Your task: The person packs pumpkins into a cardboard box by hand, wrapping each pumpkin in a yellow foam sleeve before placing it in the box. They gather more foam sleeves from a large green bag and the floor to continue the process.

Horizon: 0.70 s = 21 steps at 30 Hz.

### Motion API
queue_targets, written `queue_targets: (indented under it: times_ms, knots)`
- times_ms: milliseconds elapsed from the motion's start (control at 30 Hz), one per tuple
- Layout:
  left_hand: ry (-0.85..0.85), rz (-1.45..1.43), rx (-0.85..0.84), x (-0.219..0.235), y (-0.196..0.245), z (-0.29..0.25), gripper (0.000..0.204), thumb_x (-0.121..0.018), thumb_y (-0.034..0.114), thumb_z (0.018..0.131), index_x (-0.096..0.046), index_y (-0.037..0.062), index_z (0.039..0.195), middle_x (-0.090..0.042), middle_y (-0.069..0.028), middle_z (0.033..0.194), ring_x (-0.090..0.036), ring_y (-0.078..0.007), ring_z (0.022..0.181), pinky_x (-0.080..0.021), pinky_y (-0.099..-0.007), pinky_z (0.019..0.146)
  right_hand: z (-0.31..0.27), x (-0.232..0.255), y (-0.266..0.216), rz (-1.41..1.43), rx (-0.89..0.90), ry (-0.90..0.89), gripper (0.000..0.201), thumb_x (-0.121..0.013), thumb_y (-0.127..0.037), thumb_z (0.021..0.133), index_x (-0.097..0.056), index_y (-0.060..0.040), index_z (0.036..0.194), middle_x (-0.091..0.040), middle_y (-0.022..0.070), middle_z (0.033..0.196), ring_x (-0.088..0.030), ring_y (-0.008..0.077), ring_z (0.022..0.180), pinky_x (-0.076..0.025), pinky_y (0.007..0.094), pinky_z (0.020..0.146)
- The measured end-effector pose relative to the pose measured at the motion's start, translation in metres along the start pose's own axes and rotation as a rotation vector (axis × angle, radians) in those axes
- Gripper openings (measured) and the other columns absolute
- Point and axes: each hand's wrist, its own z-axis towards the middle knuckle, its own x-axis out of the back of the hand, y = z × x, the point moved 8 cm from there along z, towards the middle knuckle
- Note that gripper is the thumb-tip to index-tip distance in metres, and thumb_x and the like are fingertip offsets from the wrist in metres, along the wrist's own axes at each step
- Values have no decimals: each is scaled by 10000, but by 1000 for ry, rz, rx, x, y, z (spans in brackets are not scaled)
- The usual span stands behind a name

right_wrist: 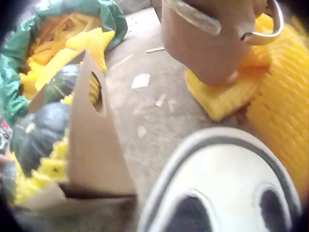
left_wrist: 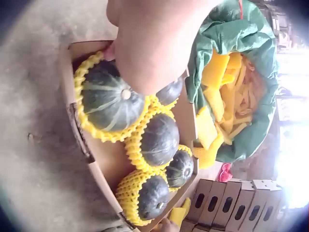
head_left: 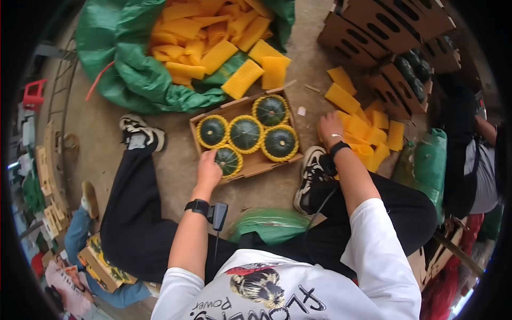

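A cardboard box (head_left: 261,169) holds several dark green striped pumpkins (head_left: 246,134), each in a yellow foam net. My left hand (head_left: 209,169) grips the pumpkin at the near left corner (head_left: 228,161). In the left wrist view a fingertip (left_wrist: 110,51) lies at the upper edge of this pumpkin's net (left_wrist: 81,104), and the hand covers part of the pumpkin. To the right of the box, my right hand (head_left: 330,126) reaches down to a loose pile of yellow foam nets (head_left: 358,128). It overlaps one net (right_wrist: 212,99) in the right wrist view, its fingertips hidden.
Beyond the box stands a green sack (head_left: 122,58) full of foam nets. Slotted cardboard boxes (head_left: 368,32) are stacked at the upper right, one holding pumpkins (head_left: 413,69). My right shoe (head_left: 311,178) is close beside the box. Other people sit at both sides.
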Motion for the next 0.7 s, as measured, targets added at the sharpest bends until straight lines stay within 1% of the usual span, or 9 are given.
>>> queue_targets:
  times_ms: [67, 167, 233, 333, 367, 433, 567, 633, 700]
  knots:
    - [-77, -40, 2, 10, 3, 3, 390, -523, -28, 735, -561, 11, 1121, -552, -198, 1123, -522, -377, 1029, -428, -425, 893, 0, 15, -13, -24, 41, -49, 193, -500, -164, 831, -653, -111, 936, -591, 122, 1065, -479, 282, 1125, -396, 406, 916]
    - [1, 40, 56, 45, 17, -2, 426, -581, 21, 749, -544, 16, 1173, -531, -181, 1199, -521, -350, 1075, -425, -391, 923, 8, 93, -22, 89, 91, 137, 216, -533, -157, 808, -637, -114, 993, -604, 121, 1070, -527, 277, 1086, -429, 398, 889]
    - [9, -157, 96, 52, 30, -9, 572, -691, 139, 732, -485, 44, 1257, -538, -192, 1185, -552, -314, 1037, -458, -380, 878, 16, 130, -24, 551, -139, -113, 296, -577, -132, 749, -608, -100, 1042, -624, 127, 1048, -579, 275, 1019, -470, 382, 824]
    - [-176, -627, 136, 55, 109, -46, 928, -773, 224, 691, -219, 134, 1430, -422, -206, 1302, -549, -320, 1033, -482, -386, 837, -24, 195, -118, 973, 443, -154, 401, -651, -130, 666, -587, -77, 1058, -660, 148, 904, -631, 307, 872, -499, 375, 765]
    - [-328, -711, 177, 49, 118, -59, 841, -751, 189, 719, -274, 107, 1405, -438, -213, 1291, -566, -271, 1024, -487, -357, 825, -48, 198, -159, 895, 661, -320, 409, -678, -151, 666, -589, -74, 1058, -660, 133, 840, -640, 278, 795, -504, 355, 725]
    - [-174, -553, -347, 51, 131, -72, 598, -704, 124, 776, -426, 19, 1295, -536, -165, 1154, -599, -169, 924, -499, -291, 786, -99, 229, -192, 972, 659, -497, 357, -702, -159, 685, -608, -30, 1004, -666, 113, 828, -635, 235, 752, -503, 322, 713]
    - [-355, -646, -33, 52, 120, -95, 345, -684, 150, 806, -575, -16, 1088, -626, -96, 934, -602, -114, 791, -491, -255, 720, -160, 174, -208, 1371, 453, -1142, 230, -695, -178, 788, -634, 3, 915, -663, 40, 792, -585, 81, 690, -484, 246, 638]
    - [-449, -767, 155, 39, 114, -98, 215, -675, 153, 817, -623, -1, 957, -634, -29, 804, -579, -85, 734, -475, -235, 665, -168, 172, -213, 1424, 554, -1074, 176, -644, -193, 844, -641, -25, 895, -660, 26, 789, -595, 81, 698, -489, 248, 626]
    - [-741, -908, 204, 27, 109, -103, 185, -679, 156, 813, -622, 21, 928, -632, -22, 850, -569, -72, 722, -455, -218, 640, -129, 170, -165, 1361, 58, -536, 179, -593, -198, 883, -620, -29, 933, -659, 47, 849, -620, 124, 749, -503, 270, 697]
